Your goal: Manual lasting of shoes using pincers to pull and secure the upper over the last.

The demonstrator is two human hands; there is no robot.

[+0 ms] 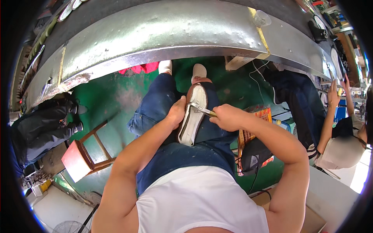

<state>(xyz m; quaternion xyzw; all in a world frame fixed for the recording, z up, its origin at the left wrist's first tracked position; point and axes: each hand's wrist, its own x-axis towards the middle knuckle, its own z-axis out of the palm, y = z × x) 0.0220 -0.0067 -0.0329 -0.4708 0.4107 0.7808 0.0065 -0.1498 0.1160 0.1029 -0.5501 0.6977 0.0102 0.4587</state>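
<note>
- At the centre of the frame, a brown-and-white shoe (189,123) is rested lengthwise on the dark blue trousers (175,157), white underside apparently uppermost.
- Left of centre, the shoe's side is clasped by the left hand (178,112); its fingertips are mostly hidden.
- Right of centre, a pincer-like metal tool (200,109) is gripped by its handle in the right hand (227,117), fingers curled. Its head is laid across the shoe, near the left rim; whether the edge is nipped cannot be told.
- Step in hand, as judged: rim material being worked along the underside.
- Next move, as judged: a firm bite on the rim is called for, the shoe braced by the left hand.
- Top of frame: the metal worktop (163,31) is touched by neither hand.
</note>
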